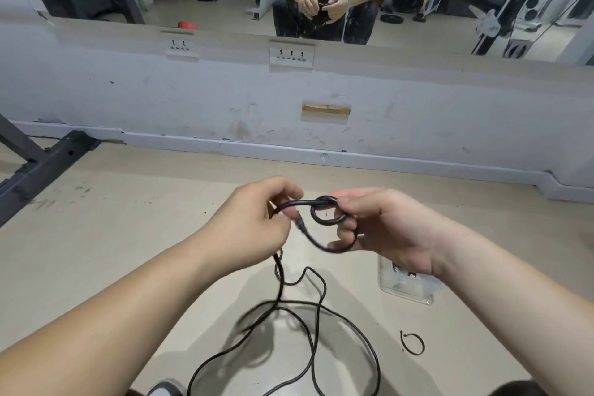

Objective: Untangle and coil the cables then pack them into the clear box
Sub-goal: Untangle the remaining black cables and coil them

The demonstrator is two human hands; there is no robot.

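Observation:
A black cable (324, 299) hangs from my two hands and trails in loose loops over the floor below. My left hand (254, 222) grips the cable, fingers curled round it. My right hand (382, 228) pinches a small tight loop of the cable (324, 212) between thumb and fingers. The two hands are close together at chest height. A clear box (405, 289) lies on the floor under my right wrist, partly hidden by it.
A small black cable tie ring (412, 342) lies on the floor at the right. A dark metal frame (41, 167) stands at the left. A white wall with sockets (291, 56) and a mirror faces me. My shoe (167, 387) shows at the bottom.

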